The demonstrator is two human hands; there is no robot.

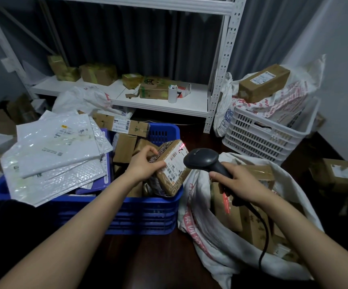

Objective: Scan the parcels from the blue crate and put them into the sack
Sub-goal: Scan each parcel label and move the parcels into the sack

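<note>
while left hand (143, 166) grips parcel (172, 166), right hand (238, 181) aims scanner (205, 160).

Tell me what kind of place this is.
Likely a courier parcel-sorting room: a blue crate of labelled parcels, a barcode scanner in the right hand, and a sack holding boxes.

Crate (137, 215) lower centre: mailers (58, 151) stacked on its left half, boxes (125, 148) in the right. Parcel (173, 163) in left hand (141, 165) over crate's right end; scanner (204, 159) in right hand (239, 180) just right of it, above sack (210, 243). Second crate (258, 138) behind sack. Rack (189, 105) upper centre, behind all; cartons (98, 74) and cup (172, 94) on its lower shelf.
</note>
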